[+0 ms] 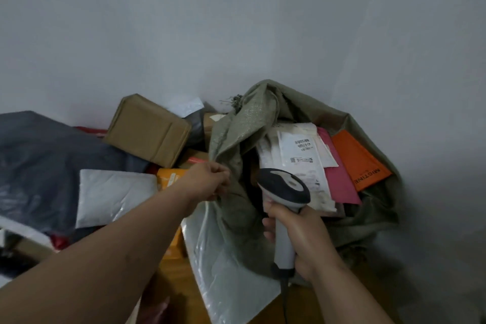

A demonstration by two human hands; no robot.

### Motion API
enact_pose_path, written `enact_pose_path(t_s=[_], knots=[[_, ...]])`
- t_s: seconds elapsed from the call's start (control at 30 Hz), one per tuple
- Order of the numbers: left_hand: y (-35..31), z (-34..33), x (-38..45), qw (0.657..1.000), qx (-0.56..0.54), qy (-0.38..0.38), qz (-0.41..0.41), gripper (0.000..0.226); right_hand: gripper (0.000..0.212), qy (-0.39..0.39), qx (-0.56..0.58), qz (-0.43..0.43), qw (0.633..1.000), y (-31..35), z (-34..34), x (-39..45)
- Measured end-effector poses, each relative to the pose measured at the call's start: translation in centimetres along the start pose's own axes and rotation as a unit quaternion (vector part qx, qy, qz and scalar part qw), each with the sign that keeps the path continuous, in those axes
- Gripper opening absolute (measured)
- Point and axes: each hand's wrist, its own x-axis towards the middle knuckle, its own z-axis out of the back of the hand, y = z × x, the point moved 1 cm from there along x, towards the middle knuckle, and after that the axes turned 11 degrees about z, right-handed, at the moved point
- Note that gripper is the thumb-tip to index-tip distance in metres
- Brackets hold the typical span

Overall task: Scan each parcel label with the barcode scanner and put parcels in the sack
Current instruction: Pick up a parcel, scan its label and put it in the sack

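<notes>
Wall (236, 21), plain and pale grey, fills the whole far half of the view and meets a second wall at a corner behind the sack. Low in the near foreground a strip of brown wooden floor (178, 289) shows between the forearms. The green woven sack (368, 223) slumps in that corner at the right, its mouth open; inside lie a white parcel with a printed label (302, 155), a pink mailer (339, 179) just beside it and an orange mailer (360, 158) at the far right. The left hand (207, 181) has its grip pinched shut on the sack's near-left rim, holding the fabric up. The right hand (302, 237) is wrapped tight round the handle of the barcode scanner (284, 189), whose dark head is over the sack's mouth, near the white parcel's label. To the left a heap of unsacked parcels lies against the wall: a brown cardboard box (150, 129) at the far side, a dark grey poly bag (39, 166) at the left, a white poly mailer (113, 194) nearer, and a clear plastic bag (223, 265) touching the sack.
</notes>
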Motion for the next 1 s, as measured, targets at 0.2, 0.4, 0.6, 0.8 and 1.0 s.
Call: enact_pose_path(t_s=[0.2, 0.4, 0.6, 0.8, 1.0], knots=[[8.9, 11.7, -7.1, 0.994, -0.031, -0.101, 0.022, 0.013, 0.017, 0.079, -0.072, 0.023, 0.994, -1.3, -9.9, -8.1], [18.5, 23.2, -14.8, 0.982, -0.035, -0.184, 0.026, 0.011, 0.019, 0.096, -0.077, 0.038, 0.992, -3.9, -19.5, -16.2], [23.6, 28.5, -18.1, 0.972, 0.002, -0.231, 0.033, 0.011, 0.014, 0.099, -0.069, 0.036, 0.992, -4.7, -24.2, -20.3], [22.8, 28.4, -15.9, 0.949, 0.152, -0.275, -0.014, 0.029, 0.016, 0.078, -0.067, 0.034, 0.994, -4.9, -25.8, -18.6], [18.3, 24.9, -10.3, 0.869, 0.386, -0.289, -0.109, 0.05, 0.011, 0.057, -0.068, 0.019, 0.996, -5.1, -25.1, -13.2]])
